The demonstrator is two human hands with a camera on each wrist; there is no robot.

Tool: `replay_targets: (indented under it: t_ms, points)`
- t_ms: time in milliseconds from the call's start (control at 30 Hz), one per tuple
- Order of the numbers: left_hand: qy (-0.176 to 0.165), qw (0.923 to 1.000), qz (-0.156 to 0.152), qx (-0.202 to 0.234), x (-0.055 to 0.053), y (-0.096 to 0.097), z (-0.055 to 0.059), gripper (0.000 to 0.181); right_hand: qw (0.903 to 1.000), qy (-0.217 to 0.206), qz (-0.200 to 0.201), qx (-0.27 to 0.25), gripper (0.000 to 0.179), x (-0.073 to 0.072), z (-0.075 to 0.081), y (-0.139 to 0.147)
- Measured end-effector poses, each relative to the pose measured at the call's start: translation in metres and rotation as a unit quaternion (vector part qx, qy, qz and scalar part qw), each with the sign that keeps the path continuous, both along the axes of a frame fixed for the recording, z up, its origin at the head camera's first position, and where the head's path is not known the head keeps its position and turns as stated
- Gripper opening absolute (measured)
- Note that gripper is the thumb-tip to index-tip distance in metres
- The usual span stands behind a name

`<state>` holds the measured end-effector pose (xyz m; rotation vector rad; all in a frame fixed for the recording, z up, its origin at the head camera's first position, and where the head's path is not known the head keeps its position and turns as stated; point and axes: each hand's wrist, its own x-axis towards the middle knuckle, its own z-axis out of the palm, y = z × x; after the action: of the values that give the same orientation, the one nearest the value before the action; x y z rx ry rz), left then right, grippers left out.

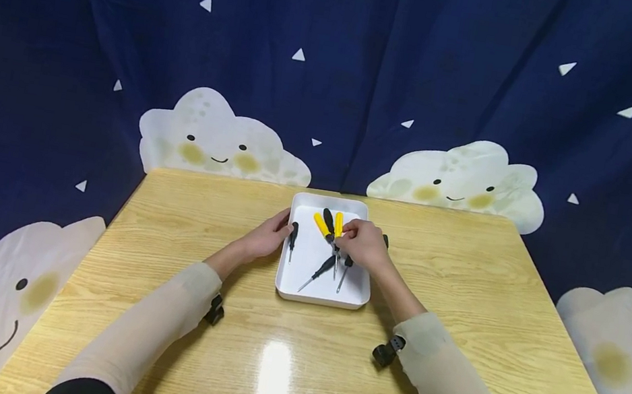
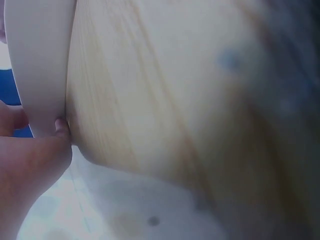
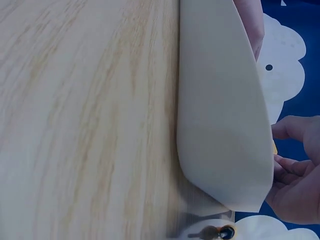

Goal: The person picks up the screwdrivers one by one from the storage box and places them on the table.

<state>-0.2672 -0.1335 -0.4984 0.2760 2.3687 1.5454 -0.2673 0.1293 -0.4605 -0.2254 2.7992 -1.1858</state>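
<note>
A white tray (image 1: 292, 282) holds several screwdrivers with yellow or black handles. My left hand (image 1: 267, 239) grips its left wall, thumb over the rim beside a black-handled screwdriver (image 1: 294, 234). Above the tray's right half, my right hand (image 1: 366, 245) pinches a yellow-handled screwdriver (image 1: 339, 221); a bit of yellow shows between thumb and fingers in the right wrist view. Another yellow-handled screwdriver (image 1: 321, 225) leans next to it, by a black handle (image 1: 328, 218). Lower in the tray lie a black screwdriver (image 1: 324, 268) and another black one (image 1: 344, 273), partly under the right hand.
The tray stands on a wood-grain table (image 1: 198, 207), close to its far edge. Just right of the tray, a dark handle end (image 1: 386, 241) shows behind the right hand. A blue curtain (image 1: 337, 57) with cloud prints hangs behind the table.
</note>
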Motion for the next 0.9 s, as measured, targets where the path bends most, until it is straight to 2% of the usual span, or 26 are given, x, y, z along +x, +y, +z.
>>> replay_targets:
  t_ms: [467,900]
  points:
    - [0.001,1.0000,-0.009,0.001,-0.001,-0.001,0.001,0.064,0.9996,0.025,-0.013,-0.007,0.026,-0.003,0.003,0.017]
    - [0.005,0.9999,-0.008,0.006,0.000,-0.001,0.000,0.063,0.9995,0.021,-0.018,-0.015,0.026,-0.002,0.004,0.027]
